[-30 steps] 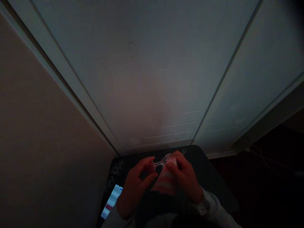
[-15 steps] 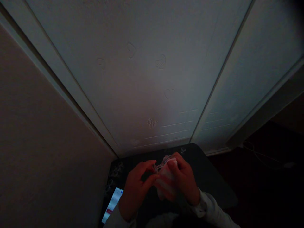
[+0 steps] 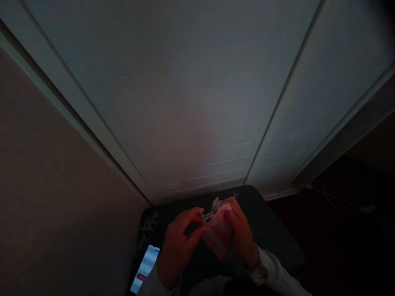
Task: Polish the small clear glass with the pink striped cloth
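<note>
My right hand (image 3: 243, 230) is closed around a soft, pink-and-white striped pouch (image 3: 219, 234) that looks like cloth or thin bag material. At the top of the pouch, small see-through pieces (image 3: 216, 205) stick out between my hands. The thumb and index finger of my left hand (image 3: 179, 238) pinch one thin clear piece (image 3: 203, 218) at the pouch's upper left edge. Dim light hides its exact kind. Both hands are above a dark table (image 3: 271, 230).
A lit phone (image 3: 145, 267) lies at the table's left edge. Behind it is a heap of clear small pieces (image 3: 149, 221); another clear piece (image 3: 236, 193) lies near the back edge. White panels (image 3: 185, 123) stand behind the table. A white cable (image 3: 333, 197) lies at right.
The view has shifted slightly. My right hand has turned a little around the pouch, covering more of it; the left pinch stays about the same.
</note>
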A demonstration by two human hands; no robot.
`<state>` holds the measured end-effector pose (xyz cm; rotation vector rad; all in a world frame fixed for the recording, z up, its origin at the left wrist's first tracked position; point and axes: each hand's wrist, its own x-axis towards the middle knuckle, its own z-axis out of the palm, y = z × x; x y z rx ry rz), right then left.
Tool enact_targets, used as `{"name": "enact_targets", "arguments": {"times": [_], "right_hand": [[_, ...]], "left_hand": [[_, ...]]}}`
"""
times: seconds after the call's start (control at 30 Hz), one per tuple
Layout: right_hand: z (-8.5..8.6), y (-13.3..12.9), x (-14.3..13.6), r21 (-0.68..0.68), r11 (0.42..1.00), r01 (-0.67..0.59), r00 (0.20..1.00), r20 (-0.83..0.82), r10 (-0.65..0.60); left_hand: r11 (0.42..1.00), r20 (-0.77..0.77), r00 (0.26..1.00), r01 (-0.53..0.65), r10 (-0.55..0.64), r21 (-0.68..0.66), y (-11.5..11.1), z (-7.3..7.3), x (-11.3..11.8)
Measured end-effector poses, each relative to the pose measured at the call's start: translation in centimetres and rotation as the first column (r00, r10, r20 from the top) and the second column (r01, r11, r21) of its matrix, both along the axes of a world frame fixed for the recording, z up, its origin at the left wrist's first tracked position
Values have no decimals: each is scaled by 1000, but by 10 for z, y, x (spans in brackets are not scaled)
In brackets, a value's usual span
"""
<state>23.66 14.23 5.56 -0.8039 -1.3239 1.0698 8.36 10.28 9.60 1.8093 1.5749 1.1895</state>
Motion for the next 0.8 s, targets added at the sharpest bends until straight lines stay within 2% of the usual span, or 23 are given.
{"name": "enact_targets", "arguments": {"times": [0.23, 0.53, 0.8], "right_hand": [[9, 2, 8, 73, 997, -7, 998, 61, 3], [13, 10, 17, 105, 993, -49, 999, 7, 49], [12, 7, 16, 173, 981, -85, 994, 81, 71]], "left_hand": [[1000, -20, 1000, -10, 10, -12, -2, 4, 7], [998, -11, 998, -55, 54, -34, -3, 11, 12], [990, 81, 991, -101, 109, -100, -6, 15, 5]]}}
